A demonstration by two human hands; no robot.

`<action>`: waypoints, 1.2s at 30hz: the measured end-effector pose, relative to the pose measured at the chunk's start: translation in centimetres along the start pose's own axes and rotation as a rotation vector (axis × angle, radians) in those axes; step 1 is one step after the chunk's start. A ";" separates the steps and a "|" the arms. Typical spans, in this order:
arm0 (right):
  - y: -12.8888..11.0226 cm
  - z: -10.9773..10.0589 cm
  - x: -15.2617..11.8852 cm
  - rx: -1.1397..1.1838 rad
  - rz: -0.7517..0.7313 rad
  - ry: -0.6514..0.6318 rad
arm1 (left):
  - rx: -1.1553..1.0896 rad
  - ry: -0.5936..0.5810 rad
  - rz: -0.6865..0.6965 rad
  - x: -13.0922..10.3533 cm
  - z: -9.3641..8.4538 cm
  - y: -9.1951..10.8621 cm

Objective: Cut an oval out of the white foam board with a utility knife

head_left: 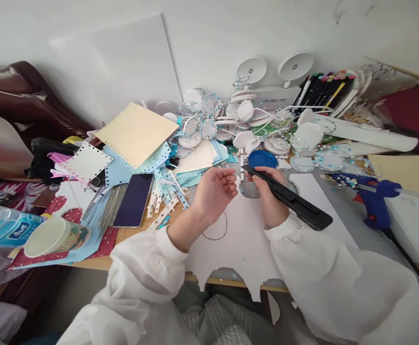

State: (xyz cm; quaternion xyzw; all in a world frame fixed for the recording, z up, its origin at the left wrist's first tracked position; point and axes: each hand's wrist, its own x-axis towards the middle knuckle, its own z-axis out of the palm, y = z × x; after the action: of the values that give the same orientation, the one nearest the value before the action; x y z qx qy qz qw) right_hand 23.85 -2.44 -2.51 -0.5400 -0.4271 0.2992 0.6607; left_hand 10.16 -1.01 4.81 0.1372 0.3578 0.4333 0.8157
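My right hand grips a black utility knife, its tip pointing up and left and its handle end toward my right sleeve. Empty, my left hand hovers over the white foam board with its fingers loosely curled and the palm partly showing. Rounded pieces are cut out of this board, leaving a scalloped front edge that juts past the table. A drawn circle shows on it beside my left wrist. Beyond my hands lies a round blue lid.
A blue glue gun lies on the right with its cord. White discs with beaded wire crowd the back. On the left are a phone, a paper cup, a bottle and paper sheets.
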 end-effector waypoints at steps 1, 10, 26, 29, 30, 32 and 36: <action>0.0 0.0 0.0 -0.010 0.012 -0.007 | 0.087 -0.028 0.002 -0.2 -0.7 0.3; 0.6 0.0 0.2 -0.007 0.058 -0.061 | 1.939 -0.392 0.446 -1.5 -5.6 3.3; -0.3 0.0 -0.2 -0.024 0.078 -0.071 | 2.015 -0.600 0.154 2.1 -4.5 4.6; -0.4 -0.1 -0.2 -0.018 0.071 -0.075 | 1.908 -0.583 0.176 2.3 -5.1 4.5; -0.4 -0.1 -0.2 -0.016 0.069 -0.076 | 1.879 -0.578 0.184 2.4 -5.3 4.4; -0.4 -0.1 -0.1 -0.015 0.071 -0.076 | 1.830 -0.560 0.202 2.4 -5.5 4.3; -0.2 -0.1 -0.1 -0.011 0.080 -0.078 | 1.822 -0.541 0.312 2.1 -5.8 3.7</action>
State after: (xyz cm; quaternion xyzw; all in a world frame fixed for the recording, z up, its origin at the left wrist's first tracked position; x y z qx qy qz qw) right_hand 23.93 -2.62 -2.30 -0.5479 -0.4323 0.3439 0.6282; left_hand 4.55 2.34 1.74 0.8593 0.3344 0.0463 0.3842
